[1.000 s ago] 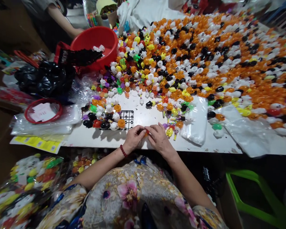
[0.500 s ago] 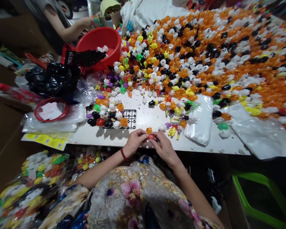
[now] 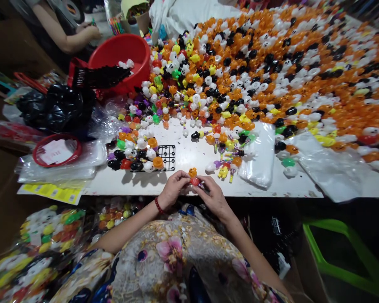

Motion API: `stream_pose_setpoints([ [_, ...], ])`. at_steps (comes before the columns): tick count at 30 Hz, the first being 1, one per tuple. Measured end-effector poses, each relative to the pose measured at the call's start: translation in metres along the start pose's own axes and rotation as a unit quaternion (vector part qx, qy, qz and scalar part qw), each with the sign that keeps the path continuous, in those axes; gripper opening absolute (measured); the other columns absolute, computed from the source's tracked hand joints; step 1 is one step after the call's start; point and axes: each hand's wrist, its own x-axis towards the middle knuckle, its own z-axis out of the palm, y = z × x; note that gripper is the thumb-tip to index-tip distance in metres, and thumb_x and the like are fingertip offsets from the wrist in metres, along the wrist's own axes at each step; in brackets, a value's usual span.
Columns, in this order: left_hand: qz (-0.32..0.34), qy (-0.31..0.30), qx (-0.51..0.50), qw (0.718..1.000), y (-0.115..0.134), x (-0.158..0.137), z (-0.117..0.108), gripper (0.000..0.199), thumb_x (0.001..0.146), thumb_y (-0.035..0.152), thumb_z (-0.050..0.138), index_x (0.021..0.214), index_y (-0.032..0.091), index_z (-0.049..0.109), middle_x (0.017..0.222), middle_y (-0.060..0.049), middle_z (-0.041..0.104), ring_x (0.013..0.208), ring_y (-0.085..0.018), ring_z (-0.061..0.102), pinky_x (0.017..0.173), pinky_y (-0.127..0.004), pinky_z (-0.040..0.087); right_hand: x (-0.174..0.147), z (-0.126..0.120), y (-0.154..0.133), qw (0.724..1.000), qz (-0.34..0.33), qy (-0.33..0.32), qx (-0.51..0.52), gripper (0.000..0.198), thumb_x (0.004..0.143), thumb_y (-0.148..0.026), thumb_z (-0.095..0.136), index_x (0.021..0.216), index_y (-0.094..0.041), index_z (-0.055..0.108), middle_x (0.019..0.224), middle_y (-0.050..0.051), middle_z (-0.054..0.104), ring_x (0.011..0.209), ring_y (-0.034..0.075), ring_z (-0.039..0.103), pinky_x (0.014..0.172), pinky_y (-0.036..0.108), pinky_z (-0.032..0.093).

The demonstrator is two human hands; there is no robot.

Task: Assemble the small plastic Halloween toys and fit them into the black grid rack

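Note:
At the table's front edge, both hands meet over a small red toy top [image 3: 195, 181], round and ribbed. My left hand [image 3: 173, 190] pinches it from the left with thumb and forefinger. From the other side, my right hand [image 3: 214, 197] grips it, its fingers partly hiding what lies below. A small orange figure [image 3: 192, 172] shows just behind the fingertips; whether it touches them I cannot tell. Left of my hands stands a black grid rack [image 3: 167, 157] filled with several coloured toy tops [image 3: 140, 152]. Loose toy sticks, one with a yellow figure [image 3: 223, 171], lie to the right.
A big heap of orange, white and black toys [image 3: 255, 71] covers the back and right. Clear plastic bags [image 3: 259, 158] lie at right. At left are a red tub [image 3: 143, 54], a red basket [image 3: 78, 153] and a black bag [image 3: 66, 107]. A co-worker's arm [image 3: 63, 35] is behind.
The whole view has shifted, so the table's things sit further left. The red top shows more openly between my fingertips. The co-worker's hands have moved away from the tub.

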Motion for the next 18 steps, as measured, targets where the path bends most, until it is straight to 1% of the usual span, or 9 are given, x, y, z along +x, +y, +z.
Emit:
stream_pose_setpoints([
  [3,0.056,-0.014,0.053,0.997,0.001,0.0,-0.003,0.017,0.067,0.033,0.063,0.074,0.018,0.058,0.067,0.003,0.057,0.061,-0.01,0.05,0.059,-0.023,0.042,0.001,-0.006,0.0,1.0,0.001,-0.004,0.03,0.027,0.088,-0.029,0.061,0.114,-0.023,0.066,0.109,0.007,0.068,0.103,0.02,0.064,0.093,0.035,0.052],
  [6,0.106,-0.036,0.108,0.988,0.001,-0.002,-0.005,0.017,0.073,0.033,0.061,0.08,0.018,0.06,0.075,0.0,0.061,0.069,-0.013,0.056,0.065,-0.025,0.047,0.0,-0.009,0.0,0.999,-0.015,0.007,0.048,0.023,0.089,-0.026,0.058,0.11,-0.024,0.068,0.108,0.006,0.07,0.103,0.02,0.065,0.094,0.034,0.052],
  [10,0.165,-0.071,0.164,0.97,-0.002,-0.002,-0.006,0.016,0.081,0.033,0.059,0.086,0.018,0.062,0.083,-0.002,0.065,0.079,-0.016,0.06,0.074,-0.028,0.049,-0.002,-0.009,-0.001,0.998,-0.049,0.014,0.027,0.022,0.091,-0.023,0.056,0.109,-0.024,0.069,0.106,0.006,0.071,0.101,0.019,0.067,0.092,0.033,0.053],
  [11,0.172,-0.065,0.179,0.967,-0.004,-0.002,-0.006,0.017,0.084,0.034,0.057,0.087,0.018,0.063,0.083,-0.003,0.066,0.079,-0.017,0.061,0.075,-0.028,0.049,-0.001,-0.009,-0.001,0.998,-0.055,0.017,0.013,0.023,0.091,-0.023,0.055,0.109,-0.023,0.069,0.105,0.006,0.072,0.099,0.019,0.067,0.09,0.033,0.054],
  [12,0.175,-0.046,0.192,0.965,-0.006,-0.001,-0.006,0.019,0.087,0.035,0.054,0.088,0.018,0.063,0.083,-0.003,0.066,0.078,-0.017,0.061,0.074,-0.028,0.049,0.0,-0.01,0.0,0.998,-0.059,0.026,-0.004,0.023,0.092,-0.023,0.054,0.11,-0.023,0.069,0.105,0.007,0.072,0.098,0.02,0.068,0.089,0.033,0.055],
  [14,0.172,0.013,0.222,0.96,-0.011,0.003,-0.005,0.022,0.092,0.036,0.048,0.091,0.019,0.062,0.082,-0.002,0.065,0.077,-0.016,0.06,0.072,-0.028,0.049,0.006,-0.013,0.001,0.995,-0.062,0.061,-0.042,0.024,0.093,-0.025,0.053,0.111,-0.023,0.069,0.105,0.008,0.072,0.098,0.021,0.068,0.089,0.034,0.055],
  [15,0.173,0.04,0.242,0.954,-0.013,0.006,-0.005,0.021,0.093,0.036,0.048,0.093,0.019,0.061,0.083,-0.002,0.065,0.076,-0.016,0.06,0.072,-0.028,0.049,0.012,-0.016,0.002,0.993,-0.061,0.082,-0.062,0.025,0.093,-0.026,0.053,0.112,-0.022,0.068,0.106,0.008,0.072,0.098,0.022,0.068,0.089,0.036,0.055],
  [17,0.192,0.068,0.297,0.933,-0.016,0.012,-0.004,0.02,0.089,0.035,0.056,0.099,0.019,0.06,0.089,-0.004,0.064,0.078,-0.017,0.059,0.074,-0.03,0.049,0.025,-0.022,0.003,0.986,-0.061,0.119,-0.096,0.027,0.093,-0.027,0.052,0.115,-0.021,0.067,0.109,0.01,0.071,0.101,0.023,0.067,0.091,0.038,0.055],
  [18,0.206,0.07,0.328,0.919,-0.017,0.016,-0.003,0.024,0.085,0.035,0.062,0.103,0.018,0.06,0.093,-0.005,0.063,0.081,-0.018,0.059,0.077,-0.031,0.05,0.032,-0.024,0.003,0.984,-0.066,0.126,-0.11,0.029,0.093,-0.027,0.051,0.117,-0.021,0.067,0.11,0.01,0.071,0.102,0.024,0.066,0.092,0.039,0.054],
])
